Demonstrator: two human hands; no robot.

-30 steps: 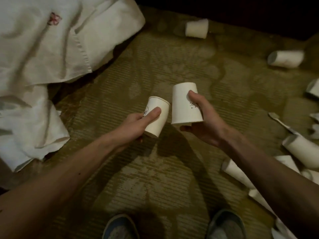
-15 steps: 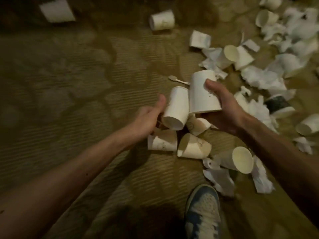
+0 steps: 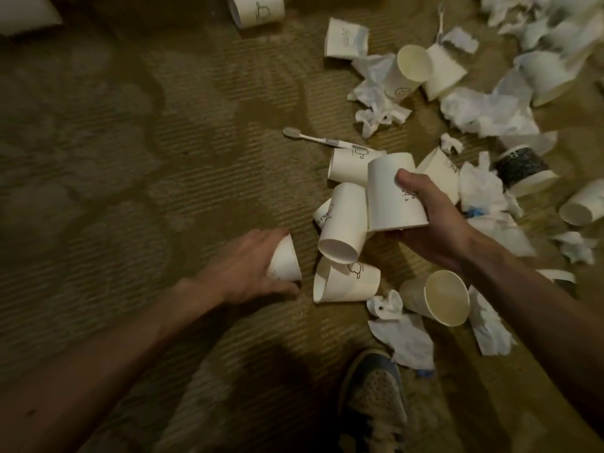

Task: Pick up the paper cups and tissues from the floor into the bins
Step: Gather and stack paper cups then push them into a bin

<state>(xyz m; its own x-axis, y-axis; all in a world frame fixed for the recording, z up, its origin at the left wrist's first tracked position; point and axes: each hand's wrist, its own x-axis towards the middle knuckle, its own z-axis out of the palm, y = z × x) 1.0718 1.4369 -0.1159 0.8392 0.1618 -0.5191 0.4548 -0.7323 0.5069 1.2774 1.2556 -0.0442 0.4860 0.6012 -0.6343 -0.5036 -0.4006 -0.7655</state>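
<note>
- Our right grip [image 3: 431, 223] clasps an upturned cup [image 3: 394, 194], base up; our left grip [image 3: 242, 273] closes round a small cup [image 3: 285, 261] on the floor [image 3: 163, 191], at 8 o'clock of it.
- We judge ourselves mid-gathering: next we lift both and seek a bin, none in view.
- An open-mouthed cup [image 3: 446, 297] at 5 o'clock looks empty; tissues [image 3: 490, 112] lie strewn from 1 to 5 o'clock.

Reaches forward and down with both bare forearms. Clasps a small cup [image 3: 285, 261] in the left hand [image 3: 248, 269], palm down, fingers across its top, thumb beneath. Grips an upturned cup [image 3: 390, 197] in the right hand [image 3: 431, 223], thumb on its side, fingers curled under its rim.
</note>
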